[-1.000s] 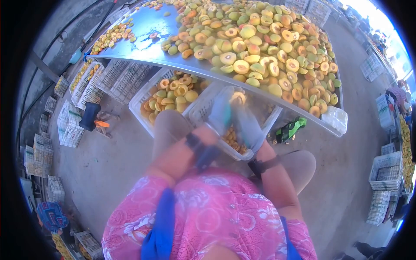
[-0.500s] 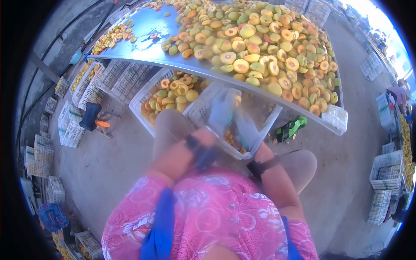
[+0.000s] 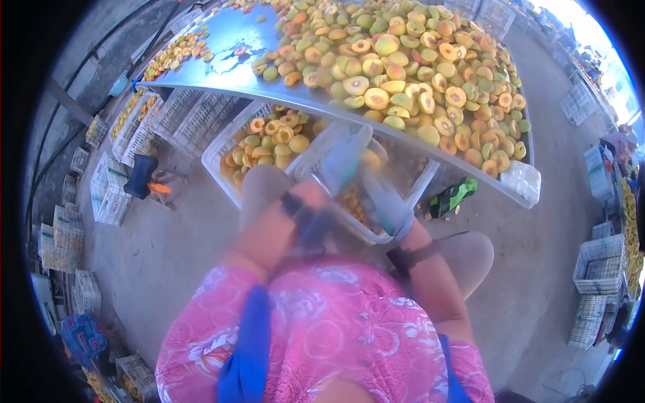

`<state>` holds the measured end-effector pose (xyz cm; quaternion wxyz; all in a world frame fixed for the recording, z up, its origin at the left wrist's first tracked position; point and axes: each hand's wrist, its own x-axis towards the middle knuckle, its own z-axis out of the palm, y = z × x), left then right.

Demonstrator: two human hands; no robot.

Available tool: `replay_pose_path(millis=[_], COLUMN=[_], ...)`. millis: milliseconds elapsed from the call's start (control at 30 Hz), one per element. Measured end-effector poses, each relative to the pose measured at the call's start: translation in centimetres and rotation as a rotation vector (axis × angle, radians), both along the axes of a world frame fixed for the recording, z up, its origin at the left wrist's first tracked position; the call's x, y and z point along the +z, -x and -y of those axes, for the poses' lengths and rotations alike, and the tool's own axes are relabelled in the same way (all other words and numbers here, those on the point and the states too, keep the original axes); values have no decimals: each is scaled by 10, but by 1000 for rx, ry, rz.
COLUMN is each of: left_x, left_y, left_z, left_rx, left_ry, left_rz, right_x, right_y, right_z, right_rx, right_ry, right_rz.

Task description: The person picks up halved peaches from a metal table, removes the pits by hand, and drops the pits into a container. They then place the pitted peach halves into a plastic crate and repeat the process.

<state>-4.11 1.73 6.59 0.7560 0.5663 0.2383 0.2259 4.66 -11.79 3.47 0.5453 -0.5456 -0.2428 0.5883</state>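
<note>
My left hand (image 3: 344, 160), in a pale glove, is raised over a white plastic crate (image 3: 373, 236) between my knees. Against its finger side shows a blurred yellow stone fruit (image 3: 371, 160), apparently held there. Close by on the right, my gloved right hand (image 3: 388, 205) is lower, over the crate's right part; motion smears its fingers, so I cannot make out whether they grip anything. Small brownish-yellow pieces (image 3: 353, 201) lie in the crate below. Just beyond my hands, many halved stone fruits (image 3: 376, 99) are heaped on a metal table (image 3: 232, 77).
Left of my hands stands a crate (image 3: 213, 164) of fruit halves. A green-and-black bag (image 3: 453, 197) lies on the floor at right. A clear plastic bag (image 3: 521, 181) sits at the table corner. Stacked crates (image 3: 598, 265) line the right side; another person (image 3: 84, 339) is at lower left.
My hands have drawn slightly apart. The left fingers now point up and rightward, with the yellow fruit showing between the hands; the right hand has shifted a little to the right.
</note>
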Motion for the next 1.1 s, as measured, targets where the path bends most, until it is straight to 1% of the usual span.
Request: replay_pose_path(millis=[33,67,100,133,167,200,233,267,300,333,367,400,433,467,533,567,600,633,667,700,733,767,800,833,867,900,967,1000,1033,1067,1100], left_x=[9,6,-1,-5,-8,-11,-10,3,19,32,36,38,40,44,49,30,11,18,21,22,22,23,19,14,10,6,7,5,3,2,1], left_y=[4,3,2,1,1,1,3,8,12,17,22,25,28,35,44,36,35,42,47,50,52,55,55,55,55,57,64,65,66,70,76], left_z=[1,-1,-3,-3,-2,-2,-5,-4,0,2,3,6,7,8,10,4,-6,-10,-11,-11,-12,-12,-15,-18,-19,-19,-14,-13,-12,-14,-16], left_rx=[-85,-85,-112,-137,-133,-157,-166,-126,-116,-103,-52,-86,-128,-102,-78,-92,-85,-176,-261,-254,-265,-277,-270,-262,-254,-250,-65,-58,-17,29,49], left_ry=[56,57,-74,-202,-197,-275,-358,-366,-444,-522,-526,-268,-10,-12,95,98,104,-176,-453,-446,-363,-283,-281,-107,70,75,254,259,333,403,406], left_rz=[-62,-64,-76,-88,-88,-102,-117,-122,-124,-130,-141,-90,-25,-18,20,86,97,-64,-224,-212,-128,-44,-32,50,132,143,378,388,475,561,571], right_x=[-2,-3,-2,0,2,3,3,4,0,-7,-8,-8,-2,0,-8,-9,-11,-15,-20,-23,-12,4,14,12,6,4,12,15,16,17,17], right_y=[-2,-3,-2,-1,1,0,-1,-1,-1,-3,-1,1,2,3,6,8,10,9,7,6,7,11,14,17,19,21,27,30,32,35,37], right_z=[1,2,2,3,4,7,10,10,7,5,3,2,1,1,0,0,-1,-2,-2,-3,-4,-5,-7,-9,-10,-11,-15,-18,-21,-25,-29], right_rx=[55,108,108,134,161,169,222,294,348,438,517,558,445,327,328,277,223,225,229,232,236,303,369,374,350,326,365,407,414,398,382], right_ry=[-12,-26,-25,-2,23,27,-11,-43,-35,-145,-245,-222,-186,-156,-114,-89,-68,-59,-20,19,29,13,-4,5,-11,-28,-24,-30,-16,11,41], right_rz=[-93,-185,-186,-329,-472,-471,-642,-815,-814,-983,-1157,-1157,-1058,-954,-961,-833,-703,-694,-633,-571,-559,-623,-688,-677,-749,-819,-841,-871,-865,-953,-1042])
